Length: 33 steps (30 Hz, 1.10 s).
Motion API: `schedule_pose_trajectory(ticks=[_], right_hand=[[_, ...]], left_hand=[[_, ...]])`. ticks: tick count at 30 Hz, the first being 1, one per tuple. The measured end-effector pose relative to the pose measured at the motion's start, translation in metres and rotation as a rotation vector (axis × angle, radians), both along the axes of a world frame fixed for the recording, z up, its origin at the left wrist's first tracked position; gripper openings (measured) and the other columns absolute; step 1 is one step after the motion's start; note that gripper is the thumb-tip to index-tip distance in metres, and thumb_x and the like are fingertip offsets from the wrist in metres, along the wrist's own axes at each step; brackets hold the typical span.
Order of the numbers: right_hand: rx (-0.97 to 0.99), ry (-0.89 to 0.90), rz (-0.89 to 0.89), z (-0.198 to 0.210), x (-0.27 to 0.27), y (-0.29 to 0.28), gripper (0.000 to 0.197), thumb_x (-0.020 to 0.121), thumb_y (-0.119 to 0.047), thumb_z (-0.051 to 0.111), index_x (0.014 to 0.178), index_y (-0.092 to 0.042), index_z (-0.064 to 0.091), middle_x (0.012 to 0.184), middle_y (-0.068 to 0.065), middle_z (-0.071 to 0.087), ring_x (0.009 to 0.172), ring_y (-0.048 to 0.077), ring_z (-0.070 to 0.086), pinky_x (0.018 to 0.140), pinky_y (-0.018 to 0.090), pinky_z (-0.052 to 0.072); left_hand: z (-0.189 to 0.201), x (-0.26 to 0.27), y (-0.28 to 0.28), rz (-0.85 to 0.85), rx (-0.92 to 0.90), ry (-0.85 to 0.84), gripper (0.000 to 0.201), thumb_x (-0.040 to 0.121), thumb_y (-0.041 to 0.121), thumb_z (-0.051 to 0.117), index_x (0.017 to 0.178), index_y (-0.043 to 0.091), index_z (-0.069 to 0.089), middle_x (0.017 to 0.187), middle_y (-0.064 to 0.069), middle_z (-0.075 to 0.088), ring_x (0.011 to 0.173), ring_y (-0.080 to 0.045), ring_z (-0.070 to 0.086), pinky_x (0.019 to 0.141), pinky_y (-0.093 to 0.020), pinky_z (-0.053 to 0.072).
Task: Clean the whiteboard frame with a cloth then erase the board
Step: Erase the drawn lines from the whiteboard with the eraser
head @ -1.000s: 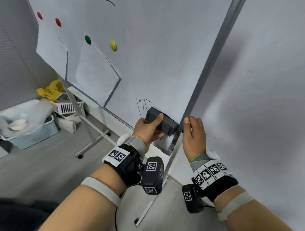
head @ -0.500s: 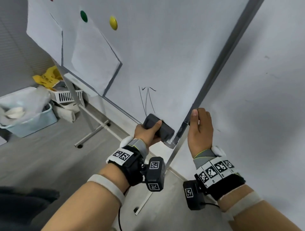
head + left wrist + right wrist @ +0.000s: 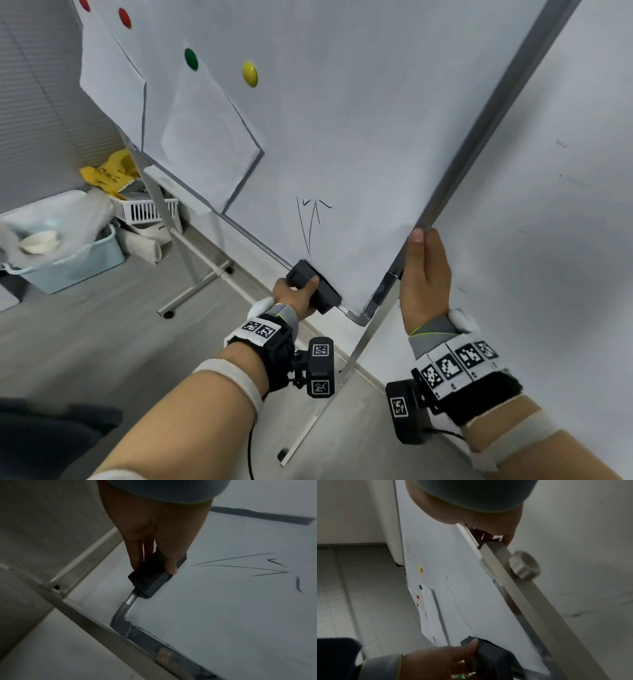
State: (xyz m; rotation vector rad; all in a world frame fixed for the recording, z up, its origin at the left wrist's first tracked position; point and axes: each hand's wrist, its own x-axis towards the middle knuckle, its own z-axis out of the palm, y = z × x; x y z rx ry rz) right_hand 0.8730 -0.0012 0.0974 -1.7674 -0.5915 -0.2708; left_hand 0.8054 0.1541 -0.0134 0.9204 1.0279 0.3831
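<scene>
Whiteboard [image 3: 359,137] against a grey wall, bottom corner at 6 o'clock.
Left hand [image 3: 294,298] grips the eraser [image 3: 313,286]; right hand [image 3: 424,277] clasps the frame [image 3: 479,130].

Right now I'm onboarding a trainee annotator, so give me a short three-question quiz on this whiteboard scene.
1. True or false: the left hand grips the dark eraser.
2. The right hand holds which? A) a cloth B) the whiteboard's right frame edge C) a marker
3. Fill in: the eraser sits at the board's ____ frame rail, below the black marker strokes.

Key: 1 true; 2 B; 3 bottom.
</scene>
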Motion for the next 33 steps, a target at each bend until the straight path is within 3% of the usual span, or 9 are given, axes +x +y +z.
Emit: schedule_pose_trajectory(ticks=[5, 7, 10, 15, 19, 22, 27, 30, 33], right_hand=[[0.078, -0.023, -0.072, 0.019, 0.004, 0.013, 0.033, 0.101, -0.038, 0.029, 0.079, -0.015, 0.035, 0.068, -0.008, 0.035, 0.066, 0.01, 0.036, 0.069, 0.033, 0.033], [0.079, -0.029, -0.096, 0.015, 0.005, 0.013, 0.032, 0.102, -0.037, 0.028, 0.08, -0.015, 0.037, 0.068, -0.009, 0.037, 0.065, 0.009, 0.038, 0.069, 0.033, 0.034], [0.085, -0.028, -0.12, 0.012, 0.005, 0.015, 0.031, 0.102, -0.036, 0.028, 0.08, -0.016, 0.038, 0.067, -0.008, 0.039, 0.066, 0.015, 0.038, 0.068, 0.034, 0.034], [0.087, -0.05, -0.162, 0.01, 0.008, 0.019, 0.033, 0.099, -0.041, 0.026, 0.081, -0.017, 0.04, 0.067, -0.008, 0.039, 0.067, 0.017, 0.037, 0.066, 0.031, 0.032], [0.098, -0.057, -0.163, 0.009, 0.008, 0.021, 0.034, 0.098, -0.042, 0.026, 0.081, -0.017, 0.04, 0.066, -0.009, 0.039, 0.067, 0.016, 0.036, 0.066, 0.03, 0.031], [0.094, -0.061, -0.163, 0.009, 0.008, 0.023, 0.032, 0.099, -0.04, 0.026, 0.084, -0.017, 0.043, 0.068, -0.008, 0.041, 0.068, 0.015, 0.037, 0.066, 0.028, 0.031], [0.099, -0.053, -0.183, 0.01, 0.009, 0.02, 0.032, 0.101, -0.034, 0.028, 0.084, -0.013, 0.043, 0.072, -0.001, 0.043, 0.068, 0.018, 0.038, 0.066, 0.031, 0.032], [0.089, -0.073, -0.174, 0.01, 0.011, 0.017, 0.032, 0.102, -0.034, 0.029, 0.079, -0.014, 0.039, 0.066, -0.006, 0.037, 0.064, 0.017, 0.035, 0.062, 0.029, 0.03], [0.089, -0.076, -0.163, 0.008, 0.007, 0.02, 0.031, 0.101, -0.038, 0.028, 0.08, -0.017, 0.038, 0.066, -0.007, 0.038, 0.063, 0.012, 0.037, 0.061, 0.026, 0.032]], left_hand=[[0.068, 0.003, 0.032, 0.079, 0.198, -0.116, 0.062, 0.065, 0.042, 0.085, 0.109, 0.01, 0.054, 0.113, -0.023, 0.067, 0.092, -0.04, 0.071, 0.069, -0.049, 0.062], [0.109, 0.005, 0.045, 0.122, 0.312, -0.218, 0.055, 0.069, 0.041, 0.083, 0.108, 0.015, 0.054, 0.104, -0.018, 0.069, 0.088, -0.035, 0.072, 0.068, -0.046, 0.063], [0.138, 0.009, 0.053, 0.18, 0.463, -0.252, 0.054, 0.057, 0.054, 0.082, 0.098, 0.029, 0.058, 0.096, -0.012, 0.072, 0.087, -0.03, 0.073, 0.068, -0.046, 0.063], [0.067, 0.01, 0.055, 0.144, 0.203, -0.144, 0.051, 0.064, 0.048, 0.084, 0.101, 0.029, 0.055, 0.108, -0.015, 0.07, 0.092, -0.033, 0.071, 0.076, -0.051, 0.061], [0.035, 0.005, 0.051, 0.102, 0.183, -0.068, 0.052, 0.067, 0.047, 0.081, 0.105, 0.026, 0.053, 0.112, -0.017, 0.068, 0.098, -0.039, 0.068, 0.082, -0.051, 0.059], [0.066, 0.008, 0.044, 0.116, 0.368, -0.122, 0.069, 0.049, 0.064, 0.078, 0.103, 0.03, 0.053, 0.098, -0.01, 0.069, 0.09, -0.032, 0.072, 0.082, -0.051, 0.059], [0.124, 0.014, 0.003, 0.005, 0.715, -0.23, 0.052, 0.071, 0.049, 0.078, 0.103, 0.025, 0.045, 0.086, 0.003, 0.065, 0.079, -0.023, 0.067, 0.068, -0.033, 0.058], [0.097, 0.012, 0.021, 0.044, 0.538, -0.208, 0.058, 0.063, 0.051, 0.081, 0.103, 0.025, 0.047, 0.089, -0.005, 0.067, 0.085, -0.03, 0.071, 0.075, -0.046, 0.061], [0.064, 0.003, 0.048, 0.094, 0.298, -0.078, 0.06, 0.062, 0.048, 0.081, 0.104, 0.025, 0.046, 0.11, -0.017, 0.066, 0.098, -0.032, 0.069, 0.084, -0.053, 0.059]])
